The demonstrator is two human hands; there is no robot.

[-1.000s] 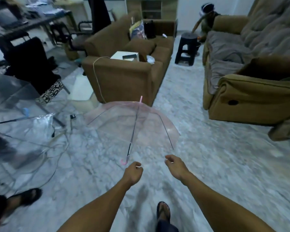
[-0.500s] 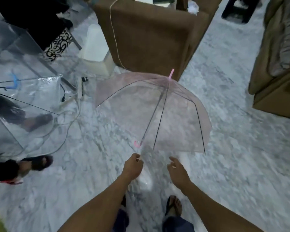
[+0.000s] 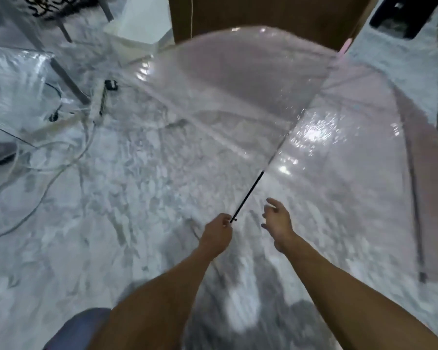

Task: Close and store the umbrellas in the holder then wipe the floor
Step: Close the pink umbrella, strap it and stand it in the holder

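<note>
An open, clear pink-tinted umbrella (image 3: 238, 92) fills the middle and right of the head view, its canopy facing away, wet and shiny. Its pink tip (image 3: 344, 48) points toward the brown sofa. Its dark shaft (image 3: 249, 193) runs down to my left hand (image 3: 218, 234), which is closed around the handle end; the handle itself is hidden in my fist. My right hand (image 3: 278, 221) hovers just right of the shaft, fingers spread, holding nothing. A second clear umbrella (image 3: 13, 89) lies open at the left edge.
The floor is white-grey marble (image 3: 127, 198). White cables (image 3: 61, 152) and a power strip (image 3: 99, 102) trail across it on the left. A brown sofa back (image 3: 263, 13) stands ahead, with a white box (image 3: 142, 24) beside it. A chair leg (image 3: 66, 79) slants at upper left.
I have bent closer to the floor. My left hand has taken hold of the umbrella's handle and the canopy has risen and swung right. My right hand has opened beside the shaft.
</note>
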